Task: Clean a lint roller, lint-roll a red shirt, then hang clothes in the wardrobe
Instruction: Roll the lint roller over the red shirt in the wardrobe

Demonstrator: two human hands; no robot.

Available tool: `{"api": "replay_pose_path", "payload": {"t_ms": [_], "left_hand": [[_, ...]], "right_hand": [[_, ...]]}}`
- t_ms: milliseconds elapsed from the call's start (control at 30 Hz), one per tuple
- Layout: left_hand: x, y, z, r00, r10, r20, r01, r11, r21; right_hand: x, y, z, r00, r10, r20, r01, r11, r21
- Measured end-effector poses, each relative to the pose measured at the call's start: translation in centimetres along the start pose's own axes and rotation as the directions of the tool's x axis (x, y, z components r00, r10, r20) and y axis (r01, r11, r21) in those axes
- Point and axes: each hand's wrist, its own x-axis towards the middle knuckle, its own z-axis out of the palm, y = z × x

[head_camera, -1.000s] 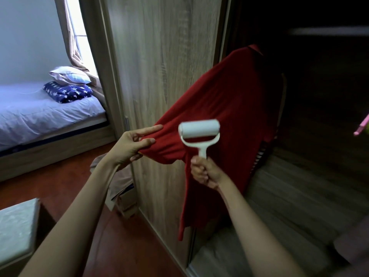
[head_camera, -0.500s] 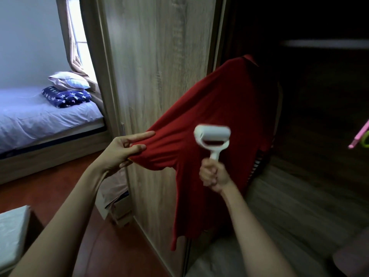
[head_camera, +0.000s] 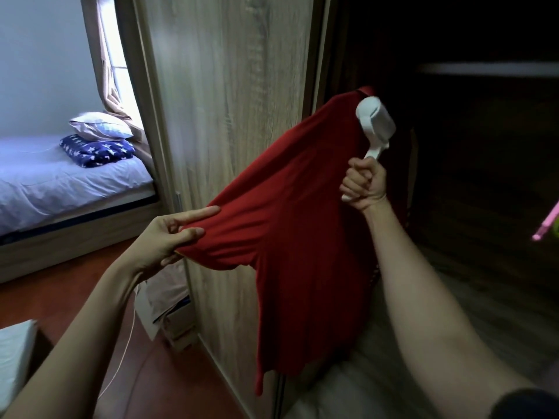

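Observation:
A red shirt point(head_camera: 302, 225) hangs at the open wardrobe point(head_camera: 484, 176), its top near the dark interior. My left hand point(head_camera: 169, 237) pinches the shirt's sleeve end and pulls it out to the left, with the index finger straight. My right hand point(head_camera: 364, 184) grips the white handle of a lint roller point(head_camera: 375, 124). The roller head lies against the shirt's upper part near the shoulder, tilted up to the right.
The wardrobe's wooden door panel point(head_camera: 230, 131) stands just behind the shirt. A bed point(head_camera: 60, 182) with pillows is at the left. Cloth and boxes point(head_camera: 169, 306) lie on the floor by the door. A pink hanger tip point(head_camera: 547, 225) shows at the right edge.
My right hand has carried the lint roller from the shirt's middle up and right to the shoulder area. My left hand keeps holding the sleeve stretched out.

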Motion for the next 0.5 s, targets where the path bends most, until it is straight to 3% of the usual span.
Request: {"api": "replay_pose_path", "payload": {"t_ms": [67, 167, 233, 300, 367, 433, 500], "left_hand": [[-0.1, -0.2, 0.1, 1.000, 0.001, 0.005, -0.001, 1.000, 0.003], [-0.3, -0.3, 0.4, 1.000, -0.002, 0.011, 0.002, 1.000, 0.003], [-0.3, -0.1, 0.6, 1.000, -0.012, 0.007, 0.012, 1.000, 0.002], [-0.4, -0.1, 0.7, 1.000, -0.009, 0.001, 0.009, 1.000, 0.014], [-0.3, -0.1, 0.8, 1.000, -0.005, -0.005, 0.005, 1.000, 0.021], [-0.2, -0.2, 1.0, 0.999, -0.013, -0.044, 0.014, 1.000, 0.011], [-0.4, -0.3, 1.2, 0.997, -0.025, -0.076, 0.025, 1.000, 0.002]], "right_hand": [[-0.7, 0.3, -1.4, 0.999, 0.045, -0.011, -0.044, 0.998, 0.055], [-4.6, 6.6, -4.0, 0.972, 0.225, -0.061, -0.206, 0.953, 0.223], [-6.3, 8.6, -4.6, 0.967, 0.253, -0.028, -0.242, 0.949, 0.202], [-6.2, 6.0, -4.5, 0.971, 0.227, -0.077, -0.215, 0.967, 0.134], [-4.8, 2.7, -5.0, 0.985, 0.096, -0.145, -0.088, 0.994, 0.060], [-4.5, 1.9, -5.4, 0.971, 0.012, -0.238, 0.019, 0.992, 0.124], [-5.1, 5.2, -6.0, 0.950, 0.119, -0.288, -0.053, 0.973, 0.225]]}}
